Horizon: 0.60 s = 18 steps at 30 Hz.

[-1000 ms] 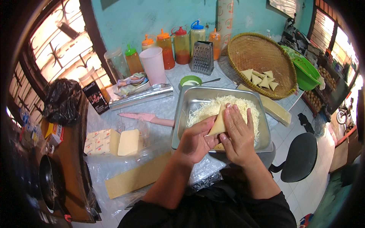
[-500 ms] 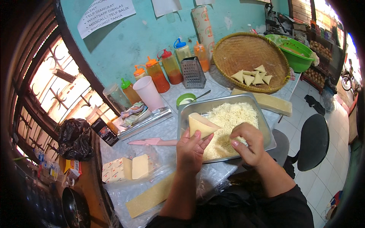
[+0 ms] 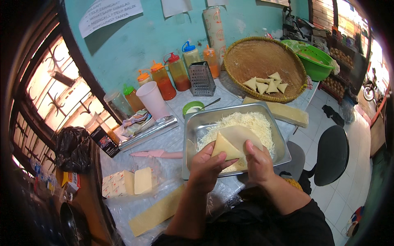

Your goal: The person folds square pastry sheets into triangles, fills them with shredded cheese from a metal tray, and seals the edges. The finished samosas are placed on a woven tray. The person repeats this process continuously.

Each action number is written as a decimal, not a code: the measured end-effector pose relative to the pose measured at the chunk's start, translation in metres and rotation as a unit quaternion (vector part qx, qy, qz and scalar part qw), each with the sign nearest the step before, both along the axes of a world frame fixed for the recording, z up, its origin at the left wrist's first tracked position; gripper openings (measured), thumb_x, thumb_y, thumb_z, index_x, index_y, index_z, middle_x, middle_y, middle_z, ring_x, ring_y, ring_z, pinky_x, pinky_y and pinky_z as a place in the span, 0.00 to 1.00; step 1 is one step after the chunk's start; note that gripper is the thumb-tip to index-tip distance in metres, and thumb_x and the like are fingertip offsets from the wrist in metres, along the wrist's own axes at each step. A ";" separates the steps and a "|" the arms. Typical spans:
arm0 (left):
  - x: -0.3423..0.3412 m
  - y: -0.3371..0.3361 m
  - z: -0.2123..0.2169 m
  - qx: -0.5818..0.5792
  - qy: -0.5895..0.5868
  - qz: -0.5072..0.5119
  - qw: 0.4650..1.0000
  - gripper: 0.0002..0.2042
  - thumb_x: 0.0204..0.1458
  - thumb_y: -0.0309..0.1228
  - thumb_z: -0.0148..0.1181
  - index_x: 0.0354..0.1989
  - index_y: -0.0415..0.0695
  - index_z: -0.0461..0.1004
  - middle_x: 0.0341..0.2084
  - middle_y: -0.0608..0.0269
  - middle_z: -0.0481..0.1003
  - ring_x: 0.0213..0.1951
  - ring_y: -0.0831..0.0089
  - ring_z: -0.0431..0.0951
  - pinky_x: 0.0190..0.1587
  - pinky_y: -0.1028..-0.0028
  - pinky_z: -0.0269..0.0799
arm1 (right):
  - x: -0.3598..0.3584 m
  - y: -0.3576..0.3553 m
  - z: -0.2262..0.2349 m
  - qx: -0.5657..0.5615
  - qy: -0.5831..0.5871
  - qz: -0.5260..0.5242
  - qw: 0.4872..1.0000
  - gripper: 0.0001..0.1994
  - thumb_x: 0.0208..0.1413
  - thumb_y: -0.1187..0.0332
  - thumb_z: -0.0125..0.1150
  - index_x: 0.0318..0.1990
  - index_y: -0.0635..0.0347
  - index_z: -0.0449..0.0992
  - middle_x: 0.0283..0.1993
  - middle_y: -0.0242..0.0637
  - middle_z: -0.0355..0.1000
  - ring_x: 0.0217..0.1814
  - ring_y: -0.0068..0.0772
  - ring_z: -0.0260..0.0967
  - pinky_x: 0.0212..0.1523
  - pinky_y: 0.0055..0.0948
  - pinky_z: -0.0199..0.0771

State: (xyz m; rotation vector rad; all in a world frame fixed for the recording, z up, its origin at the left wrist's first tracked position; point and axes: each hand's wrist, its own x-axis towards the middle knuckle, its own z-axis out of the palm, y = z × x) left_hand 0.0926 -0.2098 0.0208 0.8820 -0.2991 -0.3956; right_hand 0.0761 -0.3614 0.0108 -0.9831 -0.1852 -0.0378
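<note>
Both of my hands hold one pastry sheet (image 3: 226, 148) above a metal tray (image 3: 285, 158) of grated cheese (image 3: 257, 123). Its left part is folded into a triangle, while a loose flap extends to the right. My left hand (image 3: 206, 167) is closed on the triangle, thumb in front. My right hand (image 3: 260, 165) grips the flap's right side between thumb and fingers. Any filling inside the fold is hidden. Behind the tray, a small green bowl (image 3: 189, 107) contains white paste and a spoon. Several folded pastry triangles (image 3: 269, 85) lie on a round woven tray (image 3: 262, 53).
Left of the metal tray lie a pink knife (image 3: 160, 153) and a cheese block (image 3: 143, 180) partly in its wrapper. Pastry strips (image 3: 154, 213) rest at the front and back right. Sauce bottles (image 3: 163, 80), a box grater (image 3: 202, 80) and a pink cup (image 3: 153, 100) stand along the wall.
My right hand has left the grated cheese and come up to grip the pastry's flap. The open cone in my left hand now appears as a flatter triangle, lower over the tray.
</note>
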 end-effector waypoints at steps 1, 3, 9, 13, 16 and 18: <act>0.001 -0.001 -0.001 0.002 0.011 0.007 1.000 0.27 0.51 0.30 0.55 0.58 0.31 0.55 0.50 0.49 0.67 0.51 0.61 0.71 0.55 0.63 0.67 | 0.001 0.000 0.001 -0.028 -0.032 -0.024 0.999 0.23 0.58 0.61 0.49 0.54 0.70 0.63 0.53 0.44 0.65 0.56 0.33 0.61 0.55 0.31 0.61; 0.003 -0.002 -0.004 0.005 0.015 0.008 1.000 0.26 0.52 0.29 0.53 0.58 0.32 0.55 0.50 0.50 0.67 0.51 0.62 0.70 0.55 0.64 0.67 | 0.001 0.002 0.002 -0.135 -0.093 -0.086 0.983 0.21 0.56 0.63 0.49 0.53 0.68 0.66 0.53 0.46 0.65 0.56 0.38 0.61 0.55 0.34 0.60; 0.003 -0.001 -0.011 -0.037 0.009 -0.022 0.999 0.22 0.55 0.27 0.51 0.58 0.34 0.58 0.50 0.52 0.68 0.50 0.65 0.71 0.51 0.68 0.69 | 0.002 0.000 0.005 -0.561 -0.401 -0.315 0.652 0.21 0.46 0.65 0.55 0.51 0.53 0.74 0.55 0.50 0.64 0.57 0.57 0.57 0.54 0.47 0.55; 0.004 0.000 -0.012 -0.037 -0.003 -0.024 0.999 0.22 0.55 0.30 0.52 0.57 0.35 0.60 0.49 0.53 0.69 0.49 0.67 0.72 0.50 0.69 0.69 | 0.003 0.003 0.001 -0.623 -0.425 -0.337 0.564 0.22 0.45 0.62 0.55 0.51 0.48 0.73 0.57 0.46 0.63 0.61 0.55 0.54 0.54 0.48 0.53; 0.005 0.002 -0.015 -0.036 0.034 -0.027 0.998 0.20 0.56 0.30 0.48 0.56 0.35 0.60 0.47 0.54 0.70 0.48 0.67 0.73 0.50 0.69 0.69 | 0.004 0.006 -0.003 -0.655 -0.425 -0.339 0.525 0.22 0.45 0.61 0.55 0.52 0.48 0.73 0.57 0.44 0.63 0.62 0.54 0.53 0.56 0.49 0.51; 0.008 0.005 -0.018 -0.055 0.041 -0.035 0.997 0.20 0.56 0.31 0.45 0.56 0.36 0.61 0.46 0.55 0.70 0.47 0.66 0.73 0.50 0.67 0.69 | 0.004 0.006 -0.004 -0.665 -0.425 -0.334 0.515 0.23 0.45 0.60 0.54 0.52 0.48 0.72 0.57 0.43 0.64 0.63 0.54 0.53 0.57 0.50 0.48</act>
